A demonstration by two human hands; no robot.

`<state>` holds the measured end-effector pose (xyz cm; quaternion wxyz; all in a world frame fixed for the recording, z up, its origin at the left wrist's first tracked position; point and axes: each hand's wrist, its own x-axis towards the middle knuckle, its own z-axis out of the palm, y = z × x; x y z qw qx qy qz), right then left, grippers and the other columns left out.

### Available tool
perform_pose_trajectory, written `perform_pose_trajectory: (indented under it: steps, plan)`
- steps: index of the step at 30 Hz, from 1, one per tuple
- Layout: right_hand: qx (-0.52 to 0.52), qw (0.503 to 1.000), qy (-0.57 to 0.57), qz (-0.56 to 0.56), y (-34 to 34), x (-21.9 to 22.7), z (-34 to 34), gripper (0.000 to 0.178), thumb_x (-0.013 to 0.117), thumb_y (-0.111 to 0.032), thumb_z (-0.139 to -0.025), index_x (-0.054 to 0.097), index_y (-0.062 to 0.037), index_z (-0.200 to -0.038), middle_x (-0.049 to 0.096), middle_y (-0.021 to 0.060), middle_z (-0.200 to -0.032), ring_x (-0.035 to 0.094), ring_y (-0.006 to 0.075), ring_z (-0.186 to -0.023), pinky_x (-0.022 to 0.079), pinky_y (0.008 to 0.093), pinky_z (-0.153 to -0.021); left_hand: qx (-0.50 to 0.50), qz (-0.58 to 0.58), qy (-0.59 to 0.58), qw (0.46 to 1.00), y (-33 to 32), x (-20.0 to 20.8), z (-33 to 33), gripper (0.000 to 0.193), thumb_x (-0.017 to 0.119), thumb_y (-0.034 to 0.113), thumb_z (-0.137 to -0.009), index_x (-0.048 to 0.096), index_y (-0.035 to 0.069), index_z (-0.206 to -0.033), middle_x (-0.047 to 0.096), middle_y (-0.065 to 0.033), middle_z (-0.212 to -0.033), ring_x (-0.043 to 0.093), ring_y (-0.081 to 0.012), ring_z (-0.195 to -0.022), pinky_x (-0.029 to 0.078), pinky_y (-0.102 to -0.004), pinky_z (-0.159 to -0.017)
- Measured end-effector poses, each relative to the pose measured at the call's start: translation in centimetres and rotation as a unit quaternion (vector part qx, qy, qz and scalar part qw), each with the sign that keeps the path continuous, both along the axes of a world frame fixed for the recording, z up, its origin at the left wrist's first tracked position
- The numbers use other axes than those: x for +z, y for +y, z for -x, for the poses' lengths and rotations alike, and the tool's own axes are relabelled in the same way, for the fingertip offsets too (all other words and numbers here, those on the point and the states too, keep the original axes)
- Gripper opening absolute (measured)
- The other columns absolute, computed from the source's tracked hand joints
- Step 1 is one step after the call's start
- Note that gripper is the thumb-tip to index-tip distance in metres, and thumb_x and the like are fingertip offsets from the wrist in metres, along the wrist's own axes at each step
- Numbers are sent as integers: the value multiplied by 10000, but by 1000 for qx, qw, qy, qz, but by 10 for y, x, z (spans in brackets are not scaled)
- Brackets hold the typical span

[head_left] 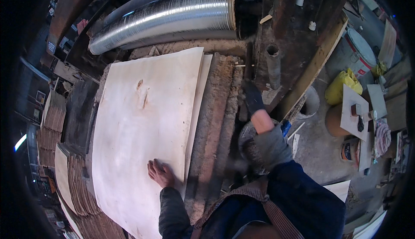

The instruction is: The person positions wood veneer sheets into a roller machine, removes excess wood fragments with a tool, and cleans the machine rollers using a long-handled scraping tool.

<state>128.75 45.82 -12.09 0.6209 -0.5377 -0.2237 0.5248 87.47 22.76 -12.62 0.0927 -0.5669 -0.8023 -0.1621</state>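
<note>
My left hand [161, 173] lies palm down, fingers stretched out, near the right edge of a large pale wood veneer sheet [138, 122]. A second veneer sheet [202, 81] shows from beneath its right side. Off to the right, my right hand [253, 100], in a dark glove, is at the lower end of a dark upright bar [248, 62]. Its fingers are blurred and dark, so whether they grip the bar does not show. The veneer rests on a worn, dusty machine bed [216, 109].
Beyond the sheets lies a shiny metal roller [168, 16]. Stacks of veneer [80, 183] stand along the left. On the right are a steel frame with a pipe stub [273, 60], a wooden board [317, 66], a white drum [359, 51] and a yellow bag [343, 85].
</note>
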Motion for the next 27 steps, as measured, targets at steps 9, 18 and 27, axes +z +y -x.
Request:
perform_pose_trajectory:
  steps: [9,18,27]
  plan:
    - [52,963,254,-75,-74,37,23,293,480,-411,-882,518,-136,-789,472,-14,-550,347,122,-327,299,267,-331,6,5,0,1000,0,1,0,477,504,232,-797,445,42,-1230,372,-184,-1320,304,-321,-1247,188,-443,-1039]
    - [-19,991,73,-111,-38,62,52,209,452,-314,-921,528,-123,-882,521,10,-679,455,108,-516,376,255,-434,-9,-17,8,1000,4,-1,1,466,512,217,-794,453,37,-1221,386,-197,-1306,321,-332,-1234,195,-454,-1031]
    - [98,946,304,-63,-36,63,36,346,481,-459,-877,556,-122,-875,431,-48,-539,351,81,-358,312,229,-353,10,-17,-9,1000,-1,-2,4,466,519,210,-786,462,40,-1217,387,-176,-1317,316,-318,-1242,195,-453,-1031]
